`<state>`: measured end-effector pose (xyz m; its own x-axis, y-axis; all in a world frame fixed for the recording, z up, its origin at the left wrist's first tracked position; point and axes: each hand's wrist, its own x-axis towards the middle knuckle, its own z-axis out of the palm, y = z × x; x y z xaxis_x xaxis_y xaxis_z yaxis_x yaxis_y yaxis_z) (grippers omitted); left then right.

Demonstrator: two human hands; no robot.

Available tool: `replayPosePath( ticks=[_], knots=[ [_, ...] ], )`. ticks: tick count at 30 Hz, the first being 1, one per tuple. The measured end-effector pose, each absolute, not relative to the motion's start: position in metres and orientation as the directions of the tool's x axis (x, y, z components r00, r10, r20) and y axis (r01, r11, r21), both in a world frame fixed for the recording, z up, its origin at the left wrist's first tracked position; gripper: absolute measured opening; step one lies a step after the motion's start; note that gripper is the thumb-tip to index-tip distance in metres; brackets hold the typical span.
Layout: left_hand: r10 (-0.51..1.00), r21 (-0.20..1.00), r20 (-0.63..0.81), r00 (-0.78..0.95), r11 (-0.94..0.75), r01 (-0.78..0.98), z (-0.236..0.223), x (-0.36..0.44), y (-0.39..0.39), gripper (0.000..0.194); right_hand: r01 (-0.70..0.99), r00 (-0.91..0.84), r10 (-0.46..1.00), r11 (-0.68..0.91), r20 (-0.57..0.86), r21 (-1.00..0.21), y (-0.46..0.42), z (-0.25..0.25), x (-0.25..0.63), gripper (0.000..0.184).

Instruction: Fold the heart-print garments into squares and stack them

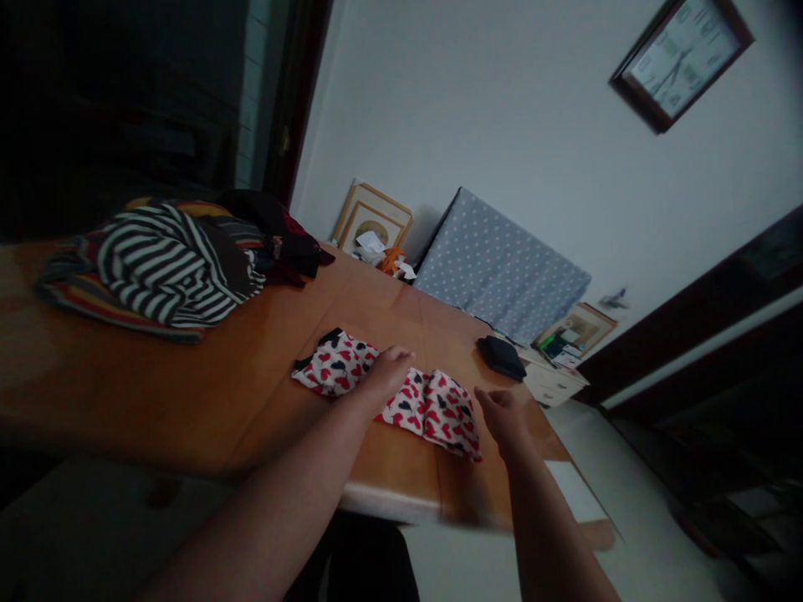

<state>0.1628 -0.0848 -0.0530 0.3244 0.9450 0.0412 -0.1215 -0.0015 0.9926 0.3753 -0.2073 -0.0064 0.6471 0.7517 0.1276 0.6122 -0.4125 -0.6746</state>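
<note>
A folded heart-print garment (411, 403), whitish with red and black hearts, lies flat in a long strip on the wooden table. Black trim shows at its left end, and a crease crosses its right part. Over the middle of the strip is my left hand (390, 374), its fingers bent and partly hidden; whether they grip the cloth cannot be told. Just beyond the garment's right end, my right hand (503, 414) hovers with loosely curled fingers slightly apart, nothing visible in it.
Striped clothes (169, 267) lie heaped on the left of the wooden table (276, 334). A dark folded item (502, 357) sits near the right edge. Along the wall stand framed pictures (370, 219) and a dotted grey cloth cover (502, 263). A small drawer unit (552, 380) is at the right.
</note>
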Motion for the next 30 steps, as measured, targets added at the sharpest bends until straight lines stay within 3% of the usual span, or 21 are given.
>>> replayPosePath(
  ticks=[3, 5, 9, 15, 23, 30],
  knots=[
    [0.878, 0.954, 0.258, 0.404, -0.299, 0.041, -0.053, 0.170, -0.096, 0.025, 0.530, 0.667, 0.745, -0.466, 0.010, -0.708, -0.220, -0.022, 0.381, 0.042],
    [0.772, 0.859, 0.375, 0.513, -0.498, 0.121, -0.054, 0.174, -0.105, 0.031, 0.485, 0.659, 0.749, -0.489, -0.064, -0.725, -0.223, -0.030, 0.382, 0.042],
    [0.575, 0.630, 0.424, 0.700, -0.743, 0.228, -0.065, 0.178, -0.114, 0.046, 0.443, 0.652, 0.748, -0.505, -0.120, -0.741, -0.221, -0.040, 0.384, 0.040],
    [0.598, 0.553, 0.252, 0.761, -0.734, 0.394, -0.080, 0.181, -0.111, 0.048, 0.435, 0.664, 0.741, -0.490, -0.098, -0.755, -0.217, -0.047, 0.391, 0.037],
    [0.619, 0.581, 0.211, 0.756, -0.702, 0.413, -0.079, 0.183, -0.108, 0.059, 0.379, 0.592, 0.780, -0.489, -0.200, -0.786, -0.218, -0.046, 0.396, 0.029],
    [0.630, 0.558, 0.193, 0.752, -0.701, 0.444, -0.082, 0.186, -0.108, 0.061, 0.242, 0.548, 0.819, -0.352, -0.173, -0.904, -0.215, -0.054, 0.401, 0.024]
  ],
)
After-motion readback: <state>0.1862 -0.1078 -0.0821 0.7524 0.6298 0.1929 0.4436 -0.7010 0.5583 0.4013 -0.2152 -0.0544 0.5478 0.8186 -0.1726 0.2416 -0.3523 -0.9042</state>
